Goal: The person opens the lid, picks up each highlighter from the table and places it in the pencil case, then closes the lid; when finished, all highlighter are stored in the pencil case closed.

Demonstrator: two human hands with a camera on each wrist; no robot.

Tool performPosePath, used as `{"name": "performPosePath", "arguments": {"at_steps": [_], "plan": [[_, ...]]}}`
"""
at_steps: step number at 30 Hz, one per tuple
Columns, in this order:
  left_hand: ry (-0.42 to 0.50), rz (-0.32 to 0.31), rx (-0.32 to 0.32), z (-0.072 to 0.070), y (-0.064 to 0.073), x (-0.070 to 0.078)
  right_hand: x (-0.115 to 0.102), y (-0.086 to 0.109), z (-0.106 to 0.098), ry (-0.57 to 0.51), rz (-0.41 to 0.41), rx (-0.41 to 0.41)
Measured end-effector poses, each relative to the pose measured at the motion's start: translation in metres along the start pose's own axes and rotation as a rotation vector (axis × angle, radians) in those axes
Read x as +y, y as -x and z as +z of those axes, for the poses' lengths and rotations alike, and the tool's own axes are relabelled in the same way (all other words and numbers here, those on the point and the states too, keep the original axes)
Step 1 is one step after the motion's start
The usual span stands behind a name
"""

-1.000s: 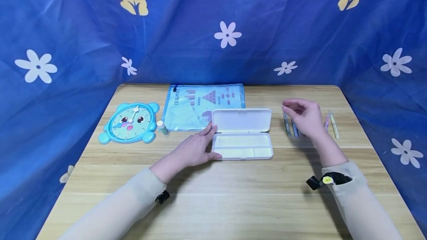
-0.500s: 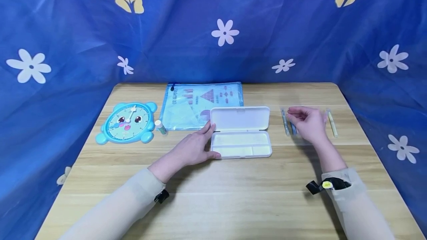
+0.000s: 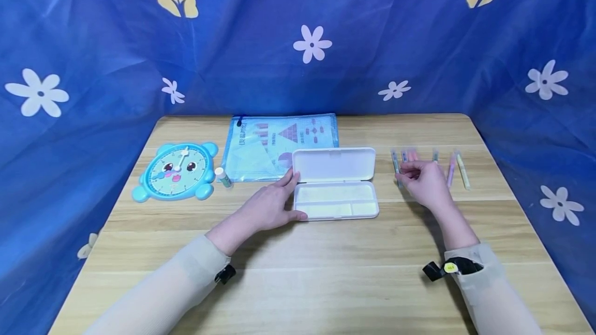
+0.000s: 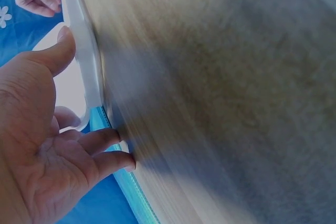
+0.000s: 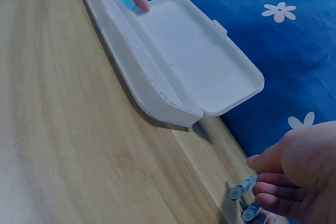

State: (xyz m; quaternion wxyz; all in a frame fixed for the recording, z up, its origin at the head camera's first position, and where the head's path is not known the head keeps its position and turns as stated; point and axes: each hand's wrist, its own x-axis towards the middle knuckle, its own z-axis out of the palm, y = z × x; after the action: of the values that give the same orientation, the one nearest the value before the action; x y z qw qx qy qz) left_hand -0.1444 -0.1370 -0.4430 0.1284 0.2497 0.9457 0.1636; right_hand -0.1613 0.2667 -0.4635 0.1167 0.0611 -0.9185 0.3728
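A white pencil case (image 3: 335, 208) stands with its lid (image 3: 334, 164) raised, and its compartments look bare. My left hand (image 3: 270, 206) holds the left end: the thumb lies on the front edge, and the index finger is at the lid side. My right hand (image 3: 426, 185) hovers low over a row of slim pens, its fingers loosely bent. Its fingertips are beside the leftmost blue pen (image 3: 395, 159), which lies on the table; whether they touch it is hard to tell. In the right wrist view, the ends of two blue pens (image 5: 241, 188) show by the fingers.
Right of the hand lie a purple pen (image 3: 451, 169) and a yellow one (image 3: 463, 172); pink and green pens are partly covered. Behind the case is a blue zip pouch (image 3: 256, 159). At the left are a glue stick (image 3: 223, 177) and a blue toy clock (image 3: 177, 172).
My right hand has come down and nearer to me over the pens, ending beside the leftmost one. The pens' far ends now show past it. The left hand stays on the pencil case.
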Motion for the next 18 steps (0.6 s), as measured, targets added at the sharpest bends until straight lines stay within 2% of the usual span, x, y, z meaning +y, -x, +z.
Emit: {"name": "performPosePath", "arguments": {"at_steps": [8, 14, 18], "plan": [[-0.009, -0.007, -0.005, -0.001, 0.001, 0.0008, 0.0013, 0.0026, 0.0003, 0.087, 0.046, -0.043], [-0.003, -0.006, 0.0, -0.001, 0.0013, 0.0009, 0.0012, 0.0016, 0.0024, 0.098, 0.077, -0.095], [-0.006, -0.008, 0.0, -0.0006, 0.001, 0.0007, 0.0004, 0.0007, 0.0039, 0.11, 0.092, -0.099]]}}
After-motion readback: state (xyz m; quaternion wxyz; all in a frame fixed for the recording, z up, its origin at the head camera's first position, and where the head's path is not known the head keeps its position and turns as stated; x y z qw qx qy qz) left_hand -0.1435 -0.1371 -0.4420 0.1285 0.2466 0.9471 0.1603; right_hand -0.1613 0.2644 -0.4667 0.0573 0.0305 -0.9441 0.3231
